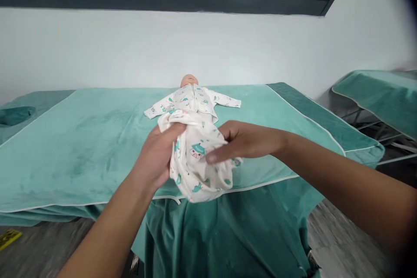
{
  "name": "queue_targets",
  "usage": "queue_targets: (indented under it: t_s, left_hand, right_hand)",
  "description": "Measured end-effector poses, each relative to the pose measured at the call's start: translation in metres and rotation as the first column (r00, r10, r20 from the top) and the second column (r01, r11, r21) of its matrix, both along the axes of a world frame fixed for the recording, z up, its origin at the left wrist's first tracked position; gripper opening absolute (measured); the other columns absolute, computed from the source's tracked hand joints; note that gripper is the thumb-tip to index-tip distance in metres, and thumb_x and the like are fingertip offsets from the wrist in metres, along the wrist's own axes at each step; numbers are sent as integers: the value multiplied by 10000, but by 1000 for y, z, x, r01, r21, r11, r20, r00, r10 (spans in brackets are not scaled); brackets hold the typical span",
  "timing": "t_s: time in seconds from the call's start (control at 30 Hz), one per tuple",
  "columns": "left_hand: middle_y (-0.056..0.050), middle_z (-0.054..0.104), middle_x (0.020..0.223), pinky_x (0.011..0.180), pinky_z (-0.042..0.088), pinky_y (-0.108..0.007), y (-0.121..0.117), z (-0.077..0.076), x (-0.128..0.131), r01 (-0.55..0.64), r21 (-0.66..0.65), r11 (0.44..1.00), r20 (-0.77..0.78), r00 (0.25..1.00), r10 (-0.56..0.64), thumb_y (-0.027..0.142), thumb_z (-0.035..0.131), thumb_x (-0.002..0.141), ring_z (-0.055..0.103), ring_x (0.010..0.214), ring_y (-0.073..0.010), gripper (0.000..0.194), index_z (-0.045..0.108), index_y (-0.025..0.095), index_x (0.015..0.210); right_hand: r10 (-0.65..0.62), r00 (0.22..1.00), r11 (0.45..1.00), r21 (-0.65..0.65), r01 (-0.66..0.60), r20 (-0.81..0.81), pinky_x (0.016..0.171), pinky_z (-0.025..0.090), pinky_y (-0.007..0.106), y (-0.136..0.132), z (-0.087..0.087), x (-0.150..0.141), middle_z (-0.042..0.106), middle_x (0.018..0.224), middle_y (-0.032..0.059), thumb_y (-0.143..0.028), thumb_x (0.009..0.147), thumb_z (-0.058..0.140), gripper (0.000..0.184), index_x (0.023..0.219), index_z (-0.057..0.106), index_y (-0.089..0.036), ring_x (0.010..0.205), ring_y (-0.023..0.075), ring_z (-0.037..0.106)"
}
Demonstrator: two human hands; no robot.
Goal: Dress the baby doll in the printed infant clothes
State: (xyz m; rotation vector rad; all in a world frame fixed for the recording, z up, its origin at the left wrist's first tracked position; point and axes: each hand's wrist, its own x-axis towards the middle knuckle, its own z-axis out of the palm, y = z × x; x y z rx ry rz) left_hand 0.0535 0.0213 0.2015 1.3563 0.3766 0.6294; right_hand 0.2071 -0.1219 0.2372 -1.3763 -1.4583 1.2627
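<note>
A bunched white baby garment (pixel 198 171) with green and red prints hangs between my hands above the bed's front edge. My left hand (pixel 159 154) grips its left side, thumb on top. My right hand (pixel 244 140) is at its right side, with the thumb lying across the cloth and the fingers partly behind it. Beyond lies a baby doll (pixel 189 80) on its back, dressed in a matching long-sleeved top (pixel 190 99) with both sleeves spread outward. The held cloth hides the doll's lower body. Whether the garment is a pair of pants I cannot tell.
A green blanket with white piping (pixel 97 139) covers the bed, and a darker green cloth (pixel 221 234) drapes down its front. Behind it stands a white wall (pixel 130 47) beneath a dark window frame (pixel 228 0). Another green-covered bed (pixel 384 93) is at the right.
</note>
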Motion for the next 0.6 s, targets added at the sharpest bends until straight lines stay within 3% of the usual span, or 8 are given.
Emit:
queue_targets:
  t_s: [0.1,0.17,0.2,0.27,0.33,0.4,0.5,0.6]
  left_hand:
    - [-37,661,610,505,553,-323,-5,-16,-6,279,-48,959,-97,954,-283,558,677,810,647,507,-207,472,694,145,1038]
    - [-20,628,537,412,489,-289,-8,-21,-11,468,-97,878,-165,863,-478,506,757,756,551,379,-159,410,708,142,937]
    - [-18,636,541,415,491,-283,-9,-21,-12,498,-126,858,-181,839,-514,445,800,725,549,376,-153,364,712,143,908]
    - [-37,702,647,520,560,-308,-9,-20,-12,415,-184,891,-156,882,-444,344,830,700,647,495,-192,339,719,154,958]
    - [-70,754,804,662,604,-358,-8,-19,-8,251,-243,937,-74,958,-276,326,813,712,726,687,-256,418,706,163,1082]
    - [-89,766,893,724,608,-379,-6,-23,-3,133,-295,946,-11,990,-142,328,801,711,739,793,-292,481,690,157,1146]
    - [-88,768,925,746,603,-363,-6,-40,-3,70,-356,932,-11,997,-79,299,811,689,739,821,-291,526,679,153,1177]
    - [-115,761,982,742,597,-356,-11,-64,-15,152,-436,887,-53,980,-194,322,801,726,735,839,-286,563,644,153,1239]
  right_hand:
    - [-244,940,946,156,285,-237,678,499,268,2,-3,-5,721,838,29,-491,829,722,330,866,723,-163,754,155,649]
    - [-325,870,896,174,408,-370,680,506,272,5,-8,-8,720,839,35,-506,843,705,345,892,708,-164,754,159,651]
    - [-342,838,882,162,443,-424,677,510,274,5,-11,-9,717,833,37,-527,854,684,367,913,704,-165,745,160,650]
    - [-363,793,875,112,470,-489,648,509,271,5,-20,-10,711,815,40,-580,874,631,428,951,702,-164,709,154,641]
    - [-347,820,909,52,414,-454,608,496,256,3,-32,-11,705,783,34,-597,857,640,452,936,715,-159,670,144,627]
    - [-205,919,978,-30,207,-336,635,503,257,1,-44,-12,717,818,29,-534,793,740,394,914,734,-160,709,150,641]
    - [17,971,992,-119,-47,-238,744,521,282,-1,-61,-13,734,902,25,-424,731,819,316,914,755,-174,822,173,661]
    - [-164,925,986,-60,152,-342,705,507,270,-1,-75,-15,722,825,22,-436,782,774,281,853,754,-165,754,154,646]
